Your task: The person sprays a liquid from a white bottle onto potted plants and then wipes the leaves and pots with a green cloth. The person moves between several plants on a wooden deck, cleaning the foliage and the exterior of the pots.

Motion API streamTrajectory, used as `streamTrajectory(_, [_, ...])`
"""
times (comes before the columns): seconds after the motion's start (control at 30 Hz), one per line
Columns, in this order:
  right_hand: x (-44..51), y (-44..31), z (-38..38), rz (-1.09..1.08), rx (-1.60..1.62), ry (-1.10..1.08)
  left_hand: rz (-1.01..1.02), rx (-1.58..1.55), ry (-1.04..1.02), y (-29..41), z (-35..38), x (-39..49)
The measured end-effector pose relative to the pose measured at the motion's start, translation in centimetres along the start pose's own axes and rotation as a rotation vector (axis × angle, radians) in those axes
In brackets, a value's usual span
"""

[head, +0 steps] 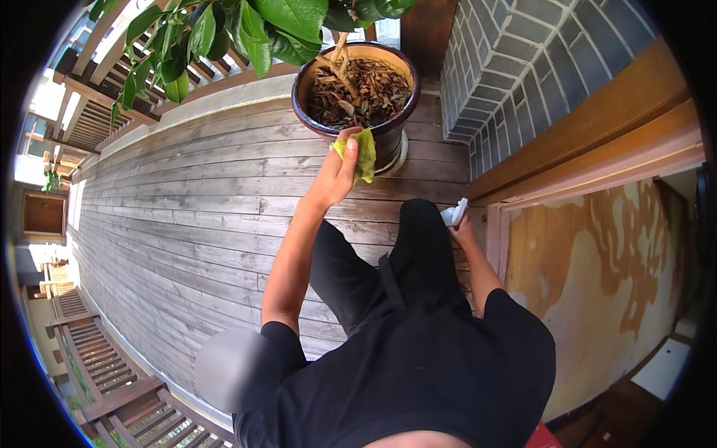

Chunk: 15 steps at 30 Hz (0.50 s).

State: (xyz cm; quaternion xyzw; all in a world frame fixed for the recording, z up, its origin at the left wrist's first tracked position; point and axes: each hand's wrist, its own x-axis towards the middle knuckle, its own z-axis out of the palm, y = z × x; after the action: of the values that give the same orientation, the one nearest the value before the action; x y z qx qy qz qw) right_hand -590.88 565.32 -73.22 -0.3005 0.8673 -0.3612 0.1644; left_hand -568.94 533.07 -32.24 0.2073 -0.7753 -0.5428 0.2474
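Observation:
My left hand (335,176) pinches a yellow-green cloth (366,159) between thumb and fingers. The cloth rests against the near outer side of a large dark glazed plant pot (386,138), just below its rim. Dry brown leaves (364,92) cover the soil around a pale woody stem (343,73). My right hand (461,231), low beside my right knee, is closed around a white spray bottle (455,213), which is partly hidden by the knee. A light-coloured saucer (399,163) shows under the pot.
Glossy green leaves (252,33) overhang the pot and the weathered plank deck (185,207). A grey brick wall (504,84) and a wooden door frame (588,123) stand at right, with a brown-and-cream patterned floor (582,269) beyond. Wooden railings (101,347) run along the left.

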Motion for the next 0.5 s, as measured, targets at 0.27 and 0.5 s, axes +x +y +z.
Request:
streamTrajectory(0.27, [2.0, -17.9, -7.6, -0.136, 0.49, 0.022, 0.177, 0.342, 0.022, 1.8, 0.7, 0.0])
streamTrajectory(0.5, [4.6, -35.9, -10.8, -0.363, 0.984, -0.518, 0.142, 0.422, 0.078, 4.3, 5.0, 2.9])
